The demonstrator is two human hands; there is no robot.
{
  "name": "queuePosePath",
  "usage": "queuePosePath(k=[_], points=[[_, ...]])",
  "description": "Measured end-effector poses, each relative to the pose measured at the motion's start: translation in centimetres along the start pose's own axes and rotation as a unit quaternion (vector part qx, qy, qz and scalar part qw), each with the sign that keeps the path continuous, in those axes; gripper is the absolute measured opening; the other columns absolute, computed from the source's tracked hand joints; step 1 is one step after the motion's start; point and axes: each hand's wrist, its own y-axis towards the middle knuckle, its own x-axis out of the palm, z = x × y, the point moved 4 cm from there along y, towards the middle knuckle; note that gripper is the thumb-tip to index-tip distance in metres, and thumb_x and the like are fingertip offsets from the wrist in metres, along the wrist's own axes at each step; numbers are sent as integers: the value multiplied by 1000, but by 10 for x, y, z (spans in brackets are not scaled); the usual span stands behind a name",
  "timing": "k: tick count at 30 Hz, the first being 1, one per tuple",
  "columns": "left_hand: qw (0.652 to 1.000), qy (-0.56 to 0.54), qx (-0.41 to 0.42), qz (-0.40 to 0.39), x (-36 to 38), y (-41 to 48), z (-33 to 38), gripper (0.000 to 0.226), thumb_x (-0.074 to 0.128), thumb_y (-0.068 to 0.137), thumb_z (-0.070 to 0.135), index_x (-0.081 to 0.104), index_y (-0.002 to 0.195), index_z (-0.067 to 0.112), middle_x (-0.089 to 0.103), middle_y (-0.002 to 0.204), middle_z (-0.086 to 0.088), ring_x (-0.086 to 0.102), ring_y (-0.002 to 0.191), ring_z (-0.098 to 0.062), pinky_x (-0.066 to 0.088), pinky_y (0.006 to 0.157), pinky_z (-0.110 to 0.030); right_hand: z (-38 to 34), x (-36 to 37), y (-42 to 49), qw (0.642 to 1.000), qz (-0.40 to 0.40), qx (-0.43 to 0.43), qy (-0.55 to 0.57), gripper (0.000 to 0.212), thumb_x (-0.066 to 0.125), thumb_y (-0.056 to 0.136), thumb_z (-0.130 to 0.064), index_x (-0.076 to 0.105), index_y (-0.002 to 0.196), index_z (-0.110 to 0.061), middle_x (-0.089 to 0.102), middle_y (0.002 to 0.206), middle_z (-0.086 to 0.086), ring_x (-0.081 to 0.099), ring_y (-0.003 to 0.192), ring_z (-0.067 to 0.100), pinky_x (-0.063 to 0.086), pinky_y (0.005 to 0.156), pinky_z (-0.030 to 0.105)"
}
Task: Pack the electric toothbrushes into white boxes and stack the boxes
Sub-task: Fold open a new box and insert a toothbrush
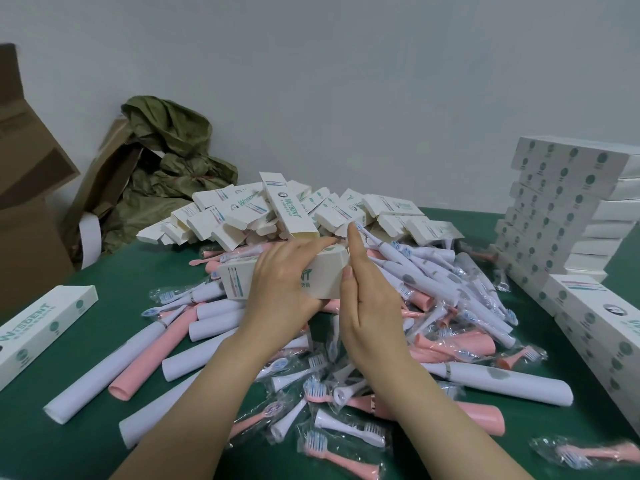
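My left hand [282, 285] grips a white box [323, 271] with green lettering, held level above the pile. My right hand [367, 292] lies flat against the box's right end, fingers straight and pressed to the end flap. Under both hands spreads a heap of pink and white electric toothbrushes [446, 282] and brush heads in clear wrappers [325, 393]. Beyond it lies a mound of empty white boxes [277, 213] with open ends. A tall stack of packed boxes [561, 209] stands at the right. What is inside the held box is hidden.
The green table [62, 441] holds one closed white box [38, 327] at the left edge and more boxes [602, 327] lying at the right. Brown cartons [31, 188] and crumpled olive paper [166, 157] stand at the back left against a grey wall.
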Motion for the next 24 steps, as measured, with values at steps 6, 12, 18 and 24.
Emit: queuePosePath(k=[6,12,18,24], points=[[1000,-13,1,7,-2,1,0,47,63,74,30,64,120,20,64,111,0,56,104,-22,40,93,-38,-3,2,1,1000,15,2,11,49,24,93,-31,19,142,-28,36,141,-16,35,130,-2,27,108,15],[1000,-5,2,12,1,-1,-4,43,65,76,20,65,119,19,65,112,0,56,105,-21,35,93,-29,-1,12,-2,1000,-5,2,-5,45,22,99,-31,8,143,-32,16,143,-27,14,132,-19,12,108,4],[1000,19,3,-12,7,-1,-9,51,70,72,10,62,122,18,63,114,-3,55,105,-25,37,91,-36,10,18,-3,998,-51,42,10,48,26,101,-32,-1,141,-35,28,145,-12,21,129,-13,13,101,-2],[995,102,19,-11,5,3,-17,80,81,63,13,48,136,20,49,127,-5,37,122,-23,24,109,-42,21,-5,4,976,123,166,63,49,27,101,-30,29,148,-17,35,131,-17,31,108,-28,21,85,-10]])
